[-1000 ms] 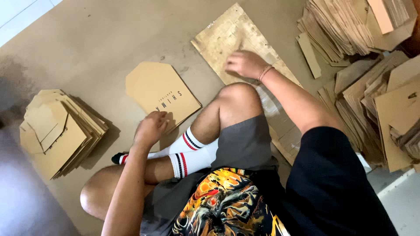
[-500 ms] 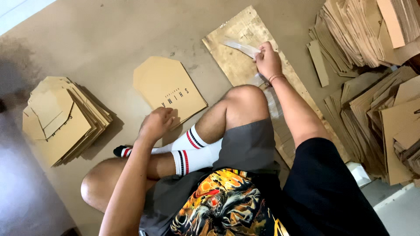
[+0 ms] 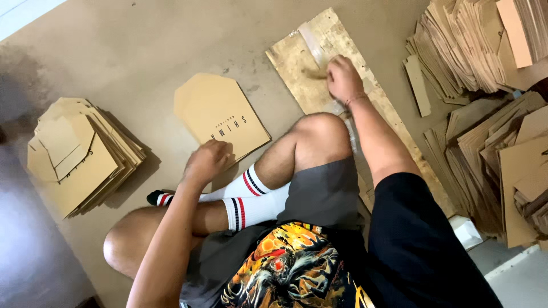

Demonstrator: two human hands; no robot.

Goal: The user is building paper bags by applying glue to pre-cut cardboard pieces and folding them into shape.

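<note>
I sit on the floor with my legs folded. My left hand (image 3: 206,162) rests with curled fingers on the near edge of a flat tan cardboard piece (image 3: 220,111) with a pointed top and dark print. My right hand (image 3: 344,78) reaches past my knee onto a long, stained board (image 3: 294,71). It is closed, knuckles up, on the near end of a whitish translucent strip (image 3: 314,43) that lies along the board's far part.
A stack of folded tan cardboard pieces (image 3: 85,154) sits at the left on the brown floor. Large heaps of flat cardboard sheets fill the right side, one far (image 3: 474,51) and one near (image 3: 502,165). A small white object (image 3: 467,231) lies by my right side.
My right hand first lifted the whitish strip above the board and now holds it down flat on the board's far part. My left hand has stayed at the tan piece's edge.
</note>
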